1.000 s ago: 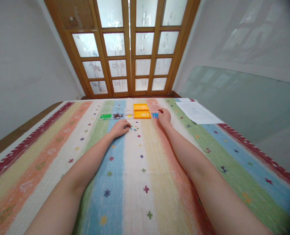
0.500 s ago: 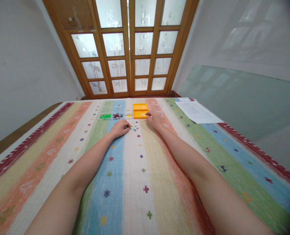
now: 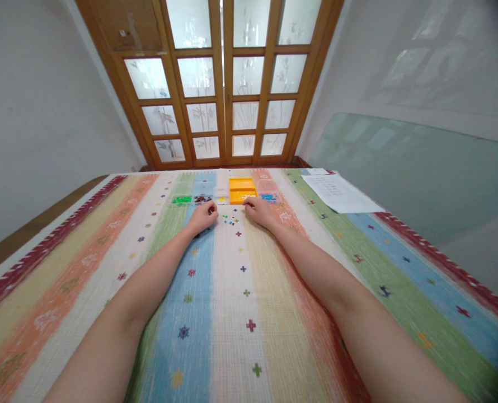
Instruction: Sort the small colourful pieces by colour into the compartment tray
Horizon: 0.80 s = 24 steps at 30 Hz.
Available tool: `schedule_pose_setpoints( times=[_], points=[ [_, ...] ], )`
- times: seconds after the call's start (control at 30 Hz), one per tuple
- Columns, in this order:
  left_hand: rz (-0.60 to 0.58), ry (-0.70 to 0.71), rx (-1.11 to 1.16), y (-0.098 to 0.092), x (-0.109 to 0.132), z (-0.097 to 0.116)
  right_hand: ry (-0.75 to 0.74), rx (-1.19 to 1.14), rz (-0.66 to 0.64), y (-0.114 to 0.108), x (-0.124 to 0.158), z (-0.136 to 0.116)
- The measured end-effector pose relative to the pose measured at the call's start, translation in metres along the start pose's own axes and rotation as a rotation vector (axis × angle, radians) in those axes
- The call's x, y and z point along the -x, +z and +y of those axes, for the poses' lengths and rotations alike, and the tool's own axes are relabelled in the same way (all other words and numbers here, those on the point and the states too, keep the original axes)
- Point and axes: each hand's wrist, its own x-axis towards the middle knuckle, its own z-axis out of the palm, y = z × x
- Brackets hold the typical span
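My left hand (image 3: pixel 204 216) hovers or rests at the left of a small scatter of mixed coloured pieces (image 3: pixel 231 220), just in front of the clear box of dark brown pieces (image 3: pixel 202 199). Its fingers are curled together; anything between them is too small to see. In front of the orange box (image 3: pixel 241 183), which stands open with pale pieces in it, is my right hand (image 3: pixel 259 211). Thumb and forefinger are pinched, and I cannot make out what they hold. Close behind it sits a clear box of blue pieces (image 3: pixel 269 198).
Green pieces (image 3: pixel 182 200) fill a clear box at the left of the row, and a few yellow pieces (image 3: pixel 222 200) lie in a smaller one. Printed paper sheets (image 3: pixel 339 193) lie at the right on the striped tablecloth (image 3: pixel 228 313). Wooden glass doors (image 3: pixel 224 112) stand beyond.
My right hand has moved from the orange box's right edge toward me and left, uncovering the blue pieces. My left hand has shifted slightly left, away from the scattered pieces.
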Motion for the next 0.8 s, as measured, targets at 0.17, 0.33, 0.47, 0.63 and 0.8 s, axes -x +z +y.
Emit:
schedule_pose_setpoints(
  times=[0.17,0.33,0.47,0.63,0.8],
  points=[
    [0.122,-0.085,0.134,-0.003,-0.007,-0.016,-0.003,0.0,-0.023,0.001,0.003,0.0],
    [0.204,-0.163,0.269,-0.004,-0.011,-0.031,-0.013,-0.002,-0.041,0.003,0.003,0.0],
    [0.261,-0.251,0.348,-0.003,-0.013,-0.037,-0.019,-0.005,-0.048,0.005,0.002,0.001],
    [0.289,-0.319,0.404,-0.006,-0.016,-0.044,-0.016,-0.016,-0.062,0.005,0.003,0.001],
    [0.289,-0.295,0.459,-0.005,-0.017,-0.048,-0.022,-0.013,-0.078,0.004,0.003,-0.003]
  ],
)
